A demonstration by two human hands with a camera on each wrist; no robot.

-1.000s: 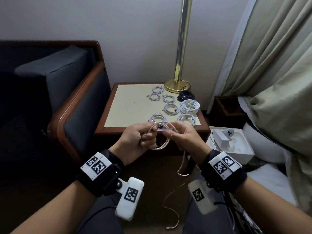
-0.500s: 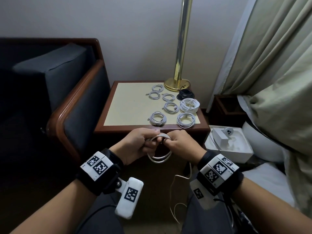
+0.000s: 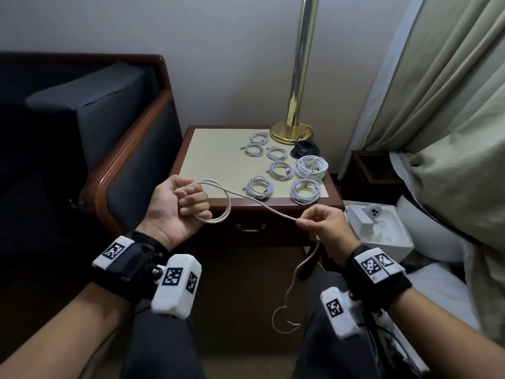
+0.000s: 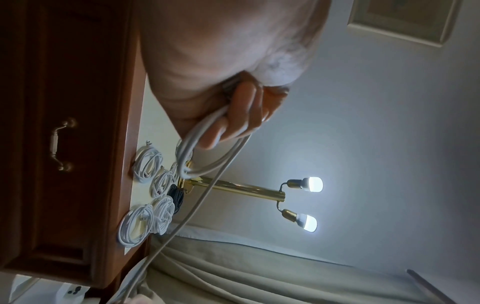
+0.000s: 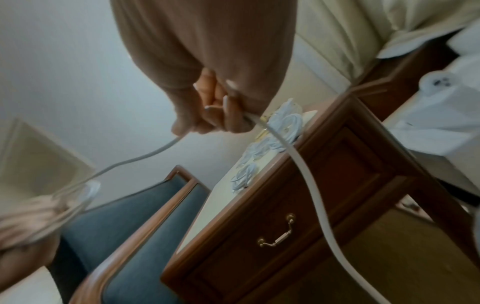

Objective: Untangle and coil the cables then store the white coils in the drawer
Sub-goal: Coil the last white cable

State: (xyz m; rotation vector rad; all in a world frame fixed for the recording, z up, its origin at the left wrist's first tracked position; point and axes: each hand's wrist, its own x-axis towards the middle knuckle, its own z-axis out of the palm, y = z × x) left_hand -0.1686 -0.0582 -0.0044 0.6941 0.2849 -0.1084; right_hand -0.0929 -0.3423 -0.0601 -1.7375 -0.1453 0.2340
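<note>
Seven white coils (image 3: pixel 278 170) and one black coil (image 3: pixel 305 149) are lying finished on the right half of the nightstand (image 3: pixel 216 165), mid-frame. One white cable (image 3: pixel 262 207) is still being wound: the left hand (image 3: pixel 175 207) is curling around its few loops while the right hand (image 3: pixel 323 224) is pinching the strand, its tail dangling toward the floor. The drawer (image 3: pixel 251 228) is sitting closed, nothing stored yet. The armchair (image 3: pixel 114 165) is crowding the left and the bed the right.

Dark armchair (image 3: pixel 90 124), wooden nightstand (image 3: pixel 218 160), brass lamp (image 3: pixel 296 86), curtain (image 3: pixel 451 86).
</note>
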